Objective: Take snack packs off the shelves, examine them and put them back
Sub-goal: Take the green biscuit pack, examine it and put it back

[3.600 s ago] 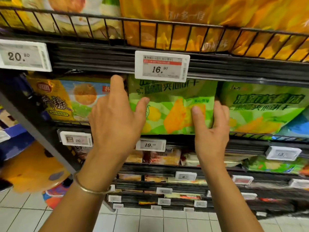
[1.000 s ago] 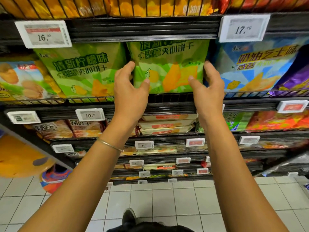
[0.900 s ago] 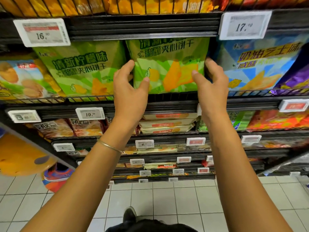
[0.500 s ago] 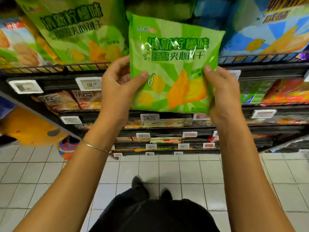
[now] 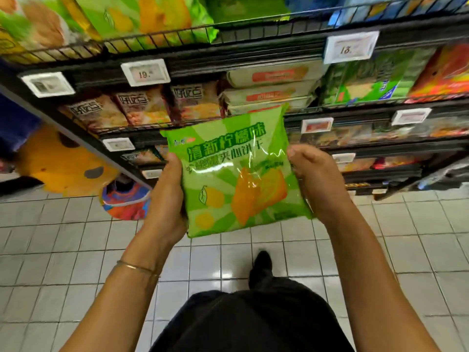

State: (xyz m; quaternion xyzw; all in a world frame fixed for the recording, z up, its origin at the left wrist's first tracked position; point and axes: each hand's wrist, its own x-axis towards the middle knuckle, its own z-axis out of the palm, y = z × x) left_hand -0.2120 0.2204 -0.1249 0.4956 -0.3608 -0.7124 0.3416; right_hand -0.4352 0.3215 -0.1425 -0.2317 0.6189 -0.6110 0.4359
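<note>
Holding the green snack pack [image 5: 238, 179] over the tiled floor [image 5: 76, 250], the left hand [image 5: 165, 199] grips its left edge and the right hand [image 5: 314, 179] grips its right edge. The printed face is toward the camera, long axis near upright. The top wire shelf [image 5: 241, 53] lies above and ahead, apart from the pack; both hands are equally placed for the lift back.

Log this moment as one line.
stage: examine | pack: off shelf, front up | left hand: grips left edge | right hand: grips right edge
</note>
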